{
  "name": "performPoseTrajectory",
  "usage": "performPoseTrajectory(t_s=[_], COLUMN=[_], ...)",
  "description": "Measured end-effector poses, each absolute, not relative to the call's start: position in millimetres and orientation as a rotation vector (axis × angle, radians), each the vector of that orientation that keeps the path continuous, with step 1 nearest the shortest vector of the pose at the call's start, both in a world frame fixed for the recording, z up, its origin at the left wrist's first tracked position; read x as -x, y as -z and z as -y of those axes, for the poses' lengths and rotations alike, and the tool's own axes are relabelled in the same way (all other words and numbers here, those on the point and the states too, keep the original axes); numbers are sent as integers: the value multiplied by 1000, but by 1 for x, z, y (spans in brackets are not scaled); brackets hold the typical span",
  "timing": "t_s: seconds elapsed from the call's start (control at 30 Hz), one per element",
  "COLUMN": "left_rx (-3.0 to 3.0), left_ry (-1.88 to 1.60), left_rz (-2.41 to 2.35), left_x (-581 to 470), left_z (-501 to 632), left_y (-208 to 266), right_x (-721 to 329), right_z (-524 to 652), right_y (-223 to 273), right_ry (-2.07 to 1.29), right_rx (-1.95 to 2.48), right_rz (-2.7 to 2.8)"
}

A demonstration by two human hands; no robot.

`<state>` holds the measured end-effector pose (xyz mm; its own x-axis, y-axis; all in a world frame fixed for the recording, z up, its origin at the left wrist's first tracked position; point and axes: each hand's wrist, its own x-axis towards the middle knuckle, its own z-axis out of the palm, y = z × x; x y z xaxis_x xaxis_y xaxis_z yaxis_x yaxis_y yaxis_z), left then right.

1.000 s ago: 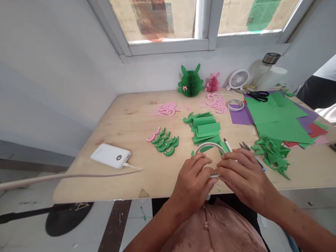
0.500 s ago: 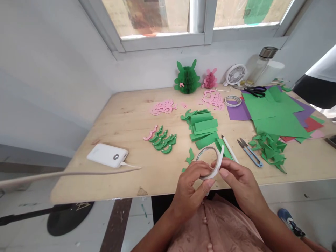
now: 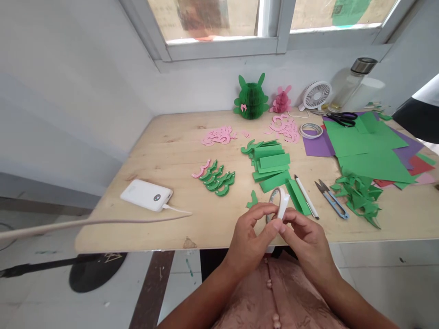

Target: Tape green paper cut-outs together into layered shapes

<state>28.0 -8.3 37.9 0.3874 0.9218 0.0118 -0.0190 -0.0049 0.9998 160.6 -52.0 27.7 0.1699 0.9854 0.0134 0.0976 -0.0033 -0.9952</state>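
Note:
Both my hands hold a white roll of tape (image 3: 281,201) upright on edge, just above the near edge of the wooden table (image 3: 178,155). My left hand (image 3: 252,235) pinches its lower rim with thumb and fingers. My right hand (image 3: 303,235) grips the rim from the right, fingertips meeting the left thumb. A small green paper cut-out (image 3: 253,199) lies just left of the roll. Green paper strips (image 3: 272,167) are stacked beyond it.
A white pen (image 3: 306,196) and thread snips (image 3: 332,198) lie right of the roll, beside green scraps (image 3: 360,194). Coloured sheets (image 3: 370,151), scissors (image 3: 341,119), a second tape roll (image 3: 311,130), a fan (image 3: 316,95) and paper rabbits (image 3: 251,97) sit behind. A power bank (image 3: 147,195) with cable lies left.
The roll has turned from nearly flat to standing on edge. Both hands have drawn closer together and back toward the table's near edge.

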Motion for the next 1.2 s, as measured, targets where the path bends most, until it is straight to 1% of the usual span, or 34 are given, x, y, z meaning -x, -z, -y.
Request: performPoseTrajectory(t_s=[0.23, 0.33, 0.4, 0.57, 0.63, 0.73, 0.9, 1.03, 1.2], left_rx=[-1134, -1151, -1172, -1241, -1275, -1289, -1284, -1277, -1283], left_ry=[-885, -925, -942, -897, -874, -855, -848, -841, -829], left_rz=[-897, -927, -972, -1003, -1006, -1009, -1027, -1024, -1007], left_x=[-35, -32, -29, -27, -28, -29, -26, -24, -24], left_z=[6, 5, 5, 9, 11, 13, 13, 13, 14], left_y=[-39, -42, -42, -38, -36, -36, -34, -32, -31], right_x=[-166, -190, -214, -279, -296, -311, -319, -323, -324], right_z=[52, 54, 55, 58, 55, 49, 36, 31, 27], right_y=[-23, -18, -14, 4, 10, 18, 21, 23, 22], right_ry=[-985, -840, -635, 35, 289, 445, 432, 293, 122], right_rx=[1383, 1493, 1624, 2003, 2078, 2025, 2122, 2267, 2341], right_rz=[1327, 1444, 1477, 1649, 1757, 1926, 1991, 1902, 1768])
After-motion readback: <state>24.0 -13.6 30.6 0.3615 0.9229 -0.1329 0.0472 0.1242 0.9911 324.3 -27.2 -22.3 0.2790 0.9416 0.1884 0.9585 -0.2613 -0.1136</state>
